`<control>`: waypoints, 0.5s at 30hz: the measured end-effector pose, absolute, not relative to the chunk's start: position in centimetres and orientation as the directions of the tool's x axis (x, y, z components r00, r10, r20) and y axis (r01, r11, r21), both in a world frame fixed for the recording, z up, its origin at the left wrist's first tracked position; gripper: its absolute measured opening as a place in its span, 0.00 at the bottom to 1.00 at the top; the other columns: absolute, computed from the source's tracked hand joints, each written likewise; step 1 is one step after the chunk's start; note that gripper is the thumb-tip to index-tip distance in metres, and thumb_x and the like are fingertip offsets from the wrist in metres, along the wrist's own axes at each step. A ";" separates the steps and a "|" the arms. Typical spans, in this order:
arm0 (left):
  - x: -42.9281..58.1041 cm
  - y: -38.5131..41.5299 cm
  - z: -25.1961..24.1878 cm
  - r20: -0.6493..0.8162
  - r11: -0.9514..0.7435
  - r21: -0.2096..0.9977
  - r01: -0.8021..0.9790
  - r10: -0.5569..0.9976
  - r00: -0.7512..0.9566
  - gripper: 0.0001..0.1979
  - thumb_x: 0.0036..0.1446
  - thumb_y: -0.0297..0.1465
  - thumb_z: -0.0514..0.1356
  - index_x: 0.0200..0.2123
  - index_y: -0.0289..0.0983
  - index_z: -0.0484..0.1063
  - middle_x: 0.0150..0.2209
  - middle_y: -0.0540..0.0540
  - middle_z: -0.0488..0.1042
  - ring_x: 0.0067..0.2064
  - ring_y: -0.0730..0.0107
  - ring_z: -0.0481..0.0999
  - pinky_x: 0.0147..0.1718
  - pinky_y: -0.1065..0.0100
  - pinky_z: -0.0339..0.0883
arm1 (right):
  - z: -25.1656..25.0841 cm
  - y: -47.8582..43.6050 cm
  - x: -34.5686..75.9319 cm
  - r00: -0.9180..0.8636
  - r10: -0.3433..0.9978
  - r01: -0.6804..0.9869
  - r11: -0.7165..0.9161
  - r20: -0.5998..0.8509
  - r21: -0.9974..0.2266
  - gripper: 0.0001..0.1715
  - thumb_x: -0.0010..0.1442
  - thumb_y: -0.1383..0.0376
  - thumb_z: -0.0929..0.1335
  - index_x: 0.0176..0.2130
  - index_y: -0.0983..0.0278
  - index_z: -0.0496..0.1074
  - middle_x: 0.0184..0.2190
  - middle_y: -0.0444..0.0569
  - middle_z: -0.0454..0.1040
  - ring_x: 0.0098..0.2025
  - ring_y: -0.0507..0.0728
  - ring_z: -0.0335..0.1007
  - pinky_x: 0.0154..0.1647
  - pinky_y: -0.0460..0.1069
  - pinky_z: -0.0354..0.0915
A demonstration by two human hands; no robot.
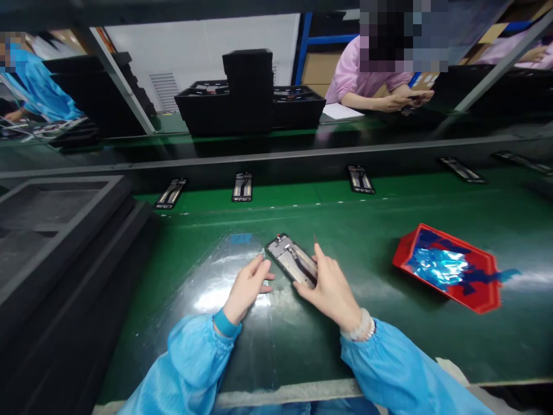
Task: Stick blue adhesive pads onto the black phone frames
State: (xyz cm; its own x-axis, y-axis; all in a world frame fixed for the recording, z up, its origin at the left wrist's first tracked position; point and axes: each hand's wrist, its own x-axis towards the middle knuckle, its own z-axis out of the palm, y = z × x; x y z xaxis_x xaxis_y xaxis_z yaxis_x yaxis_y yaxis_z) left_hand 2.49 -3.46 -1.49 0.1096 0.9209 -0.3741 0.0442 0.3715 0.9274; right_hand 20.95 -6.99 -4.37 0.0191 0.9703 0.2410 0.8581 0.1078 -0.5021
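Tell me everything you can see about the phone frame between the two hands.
The phone frame is a slim rectangular shell, dark-edged, with a greyish, metal-looking inside and a dark strip along it. It seems to lie flat and diagonal on the green bench. The left hand touches its left edge with its fingertips. The right hand grips its near end between thumb and forefinger.

Open green table (358, 248) lies between the phone frame (294, 262) at centre and the red bin (486, 291) at right; stacked grey trays (64, 230) wall off the left edge, while a row of phone frames (242, 187) lines the belt (302, 199) above.
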 end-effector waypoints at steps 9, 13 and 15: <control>3.3 -5.1 -1.3 -0.130 0.168 0.976 -0.135 0.958 0.255 0.24 0.54 0.28 0.57 0.56 0.34 0.63 0.53 0.42 0.71 0.53 0.63 0.71 0.53 0.66 0.62 | -1.6 -8.8 19.3 0.118 0.933 0.557 0.222 0.340 -0.801 0.11 0.60 0.60 0.62 0.30 0.61 0.69 0.44 0.53 0.68 0.50 0.60 0.63 0.50 0.58 0.60; 3.6 -6.1 -1.0 -0.197 0.225 0.973 -0.057 0.928 0.316 0.25 0.56 0.28 0.55 0.58 0.33 0.60 0.46 0.41 0.76 0.43 0.64 0.77 0.46 0.65 0.68 | -0.9 -6.9 19.3 0.093 0.943 0.566 0.213 0.319 -0.796 0.12 0.59 0.60 0.63 0.26 0.61 0.67 0.48 0.54 0.67 0.55 0.61 0.57 0.54 0.59 0.56; 3.7 -6.4 -0.9 -0.196 0.218 0.976 -0.027 0.922 0.333 0.25 0.56 0.28 0.54 0.58 0.33 0.61 0.44 0.42 0.77 0.42 0.65 0.77 0.45 0.66 0.69 | -0.9 -6.5 19.0 0.053 0.948 0.568 0.230 0.315 -0.790 0.13 0.59 0.60 0.64 0.25 0.61 0.67 0.49 0.54 0.67 0.57 0.62 0.55 0.55 0.60 0.54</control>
